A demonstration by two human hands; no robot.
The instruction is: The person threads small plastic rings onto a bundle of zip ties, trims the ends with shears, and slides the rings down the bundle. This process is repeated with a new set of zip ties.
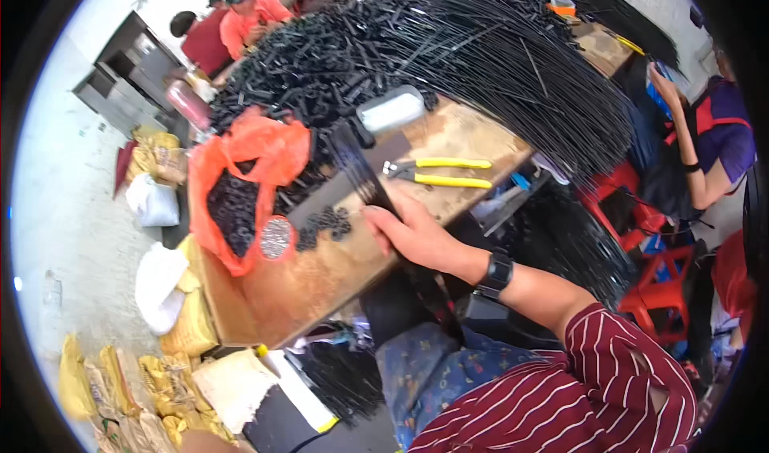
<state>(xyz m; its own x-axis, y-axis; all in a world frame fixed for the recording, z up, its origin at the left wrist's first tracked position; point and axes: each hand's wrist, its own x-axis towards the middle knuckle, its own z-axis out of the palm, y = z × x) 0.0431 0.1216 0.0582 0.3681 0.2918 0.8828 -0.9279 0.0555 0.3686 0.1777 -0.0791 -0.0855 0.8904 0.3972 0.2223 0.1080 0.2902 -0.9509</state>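
Note:
My right hand, a black watch on its wrist, reaches in from the lower right and is closed around a bundle of thin black strips. The bundle runs from the table down past my lap. Beside the hand, small black pieces lie loose on the wooden table. Just beyond the fingers are yellow-handled pliers. My left hand is not visible.
An orange plastic bag of black parts stands left of the hand, a round cluster of metal pins at its foot. Heaps of black parts, long black rods and a pale cylinder fill the table's far side. People sit at the far end and right, near red stools. Sacks lie on the floor to the left.

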